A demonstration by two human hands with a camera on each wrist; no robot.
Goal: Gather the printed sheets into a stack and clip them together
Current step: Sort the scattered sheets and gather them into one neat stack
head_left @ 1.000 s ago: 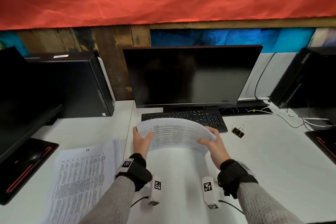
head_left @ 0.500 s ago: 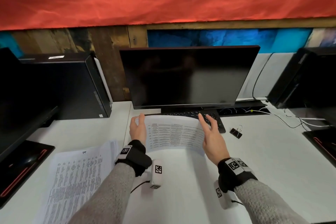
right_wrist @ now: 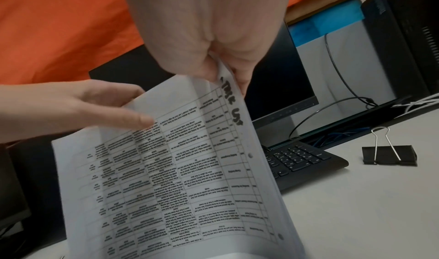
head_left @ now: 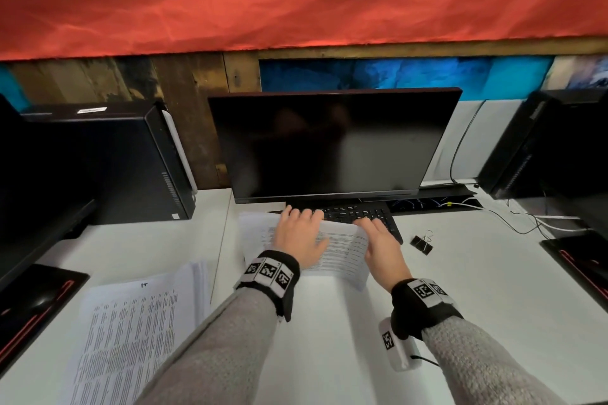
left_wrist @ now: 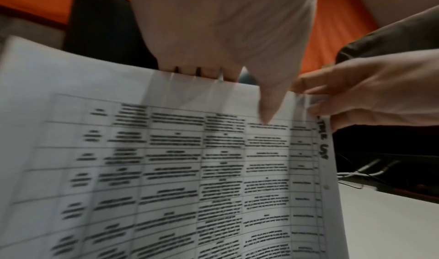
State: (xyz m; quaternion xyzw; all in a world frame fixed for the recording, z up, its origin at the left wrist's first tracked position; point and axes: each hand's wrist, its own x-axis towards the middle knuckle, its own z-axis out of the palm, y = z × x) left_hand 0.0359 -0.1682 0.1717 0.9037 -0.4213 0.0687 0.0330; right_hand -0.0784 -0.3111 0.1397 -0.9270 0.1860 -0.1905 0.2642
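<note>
A bundle of printed sheets point(head_left: 342, 255) stands on its lower edge on the white desk point(head_left: 493, 289), just in front of the keyboard point(head_left: 362, 214). My left hand point(head_left: 301, 223) holds its top edge, fingers behind and thumb point(left_wrist: 267, 111) on the printed face. My right hand point(head_left: 378, 233) pinches the top right corner point(right_wrist: 223, 75) between thumb and fingers. A black binder clip point(head_left: 422, 243) lies on the desk right of the bundle, a hand's width from my right hand. A second pile of printed sheets point(head_left: 138, 332) lies flat at the front left.
A dark monitor point(head_left: 332, 145) stands right behind the keyboard. Black computer towers sit at the back left point(head_left: 108, 168) and back right point(head_left: 552, 148). Cables point(head_left: 513, 217) trail at the back right. Dark mouse pads lie at both desk ends.
The sheets, held arched above the desk a second ago, now stand upright nearer the keyboard. Both hands moved forward to the top edge; the left turned back-up.
</note>
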